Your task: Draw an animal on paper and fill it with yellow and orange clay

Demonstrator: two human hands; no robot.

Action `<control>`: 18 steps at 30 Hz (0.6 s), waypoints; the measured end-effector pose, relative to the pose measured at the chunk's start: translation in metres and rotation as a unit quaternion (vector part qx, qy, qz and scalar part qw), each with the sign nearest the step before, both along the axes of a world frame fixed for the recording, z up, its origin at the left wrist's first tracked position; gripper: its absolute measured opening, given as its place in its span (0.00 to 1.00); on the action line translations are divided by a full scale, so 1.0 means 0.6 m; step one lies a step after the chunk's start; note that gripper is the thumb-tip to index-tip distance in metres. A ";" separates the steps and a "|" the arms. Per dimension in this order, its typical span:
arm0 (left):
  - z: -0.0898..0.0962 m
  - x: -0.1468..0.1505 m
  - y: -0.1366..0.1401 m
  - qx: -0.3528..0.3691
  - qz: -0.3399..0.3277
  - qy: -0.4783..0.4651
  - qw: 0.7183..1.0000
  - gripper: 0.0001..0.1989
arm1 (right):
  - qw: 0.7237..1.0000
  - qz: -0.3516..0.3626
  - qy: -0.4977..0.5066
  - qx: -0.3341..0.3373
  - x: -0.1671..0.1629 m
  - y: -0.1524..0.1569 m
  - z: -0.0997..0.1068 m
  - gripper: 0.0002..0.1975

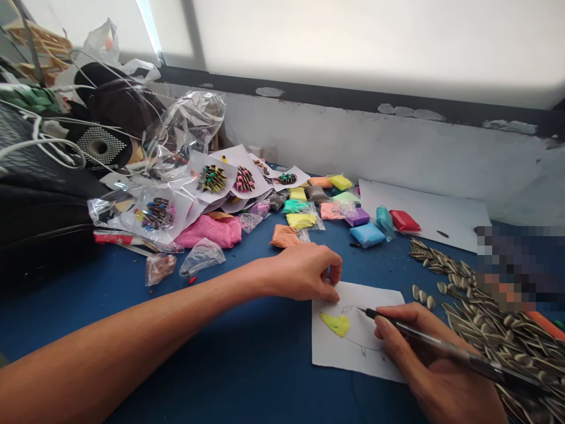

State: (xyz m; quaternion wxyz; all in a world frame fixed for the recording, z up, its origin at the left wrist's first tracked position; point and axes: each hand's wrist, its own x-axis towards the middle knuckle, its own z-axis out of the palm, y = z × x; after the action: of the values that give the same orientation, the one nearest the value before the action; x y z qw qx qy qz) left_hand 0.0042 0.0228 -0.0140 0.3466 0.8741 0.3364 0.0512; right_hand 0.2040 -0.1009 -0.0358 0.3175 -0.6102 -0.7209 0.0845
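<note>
Right hand (445,368) gripped a black pen (426,338), tip at a pencil-thin outline on a white paper sheet (329,356). Left hand (309,271), loosely curled, touched the sheet's upper edge; could not tell whether it pinched it. Sheet lay on the blue counter (242,359) between both hands (yellow patch (339,325) on it, pointed end leftward). Striped sunflower seeds (507,338) lay heaped beside the right hand.

Pen (419,336) in right hand (441,371), left hand (309,271) on white paper (326,351)
</note>
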 end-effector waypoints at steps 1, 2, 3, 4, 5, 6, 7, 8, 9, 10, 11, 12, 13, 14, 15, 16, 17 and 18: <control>0.000 0.000 0.000 0.000 0.001 0.000 1.000 0.11 | 1.000 0.004 0.000 -0.001 0.001 0.000 0.000 0.05; 0.000 0.000 0.000 -0.002 0.002 0.000 1.000 0.11 | 1.000 0.006 0.002 -0.003 0.001 -0.001 0.000 0.05; 0.000 0.000 0.000 -0.002 0.003 -0.001 1.000 0.11 | 1.000 0.008 0.004 -0.007 0.001 -0.001 -0.001 0.05; 0.000 0.000 0.000 -0.002 0.003 -0.001 1.000 0.11 | 1.000 0.008 0.007 -0.011 0.001 -0.001 -0.001 0.05; 0.000 0.000 0.000 -0.002 0.002 -0.002 1.000 0.11 | 1.000 0.008 0.009 -0.015 0.001 -0.001 -0.001 0.05; 0.000 0.000 0.000 -0.003 0.001 -0.003 1.000 0.11 | 1.000 0.009 0.012 -0.021 0.001 -0.001 -0.001 0.06; -0.001 0.000 0.000 -0.004 0.000 -0.004 1.000 0.11 | 0.999 0.012 0.015 -0.027 0.001 -0.001 -0.001 0.06; -0.001 0.000 0.000 -0.005 0.000 -0.004 1.000 0.11 | 0.999 0.015 0.016 -0.032 0.000 0.000 -0.001 0.06; -0.001 0.000 0.000 -0.007 0.000 -0.004 1.000 0.11 | 0.999 0.018 0.018 -0.035 0.000 0.000 0.000 0.06; -0.002 0.000 0.000 -0.008 0.000 -0.004 1.000 0.11 | 0.999 0.017 0.020 -0.035 0.000 0.000 0.000 0.06; -0.002 0.001 0.000 -0.008 0.001 -0.004 1.000 0.11 | 0.999 0.015 0.023 -0.034 -0.001 0.000 0.001 0.07; -0.002 0.001 0.001 -0.009 0.002 -0.003 1.000 0.11 | 0.999 0.011 0.027 -0.031 -0.001 0.000 0.001 0.07; -0.002 0.001 0.000 -0.009 0.002 -0.003 1.000 0.11 | 0.999 0.009 0.028 -0.030 -0.002 0.000 0.002 0.07; -0.002 0.001 0.000 -0.008 0.002 -0.003 1.000 0.11 | 0.999 0.009 0.029 -0.029 -0.002 0.000 0.003 0.07; -0.002 0.001 0.000 -0.007 0.003 -0.004 1.000 0.11 | 0.999 0.012 0.026 -0.031 -0.003 0.000 0.003 0.06; -0.002 0.001 0.000 -0.006 0.003 -0.006 1.000 0.10 | 0.999 0.018 0.023 -0.031 -0.003 0.000 0.003 0.06; -0.001 0.000 0.000 -0.005 0.003 -0.007 1.000 0.10 | 0.999 0.024 0.020 -0.029 -0.003 -0.001 0.004 0.06; -0.001 0.000 0.000 -0.005 0.002 -0.009 1.000 0.10 | 0.999 0.026 0.016 -0.027 -0.003 -0.001 0.004 0.05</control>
State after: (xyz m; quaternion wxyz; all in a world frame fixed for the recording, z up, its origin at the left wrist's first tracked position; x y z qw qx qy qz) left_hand 0.0043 0.0227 -0.0144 0.3536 0.8714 0.3350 0.0585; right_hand 0.2024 -0.1015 -0.0336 0.3101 -0.5979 -0.7290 0.1223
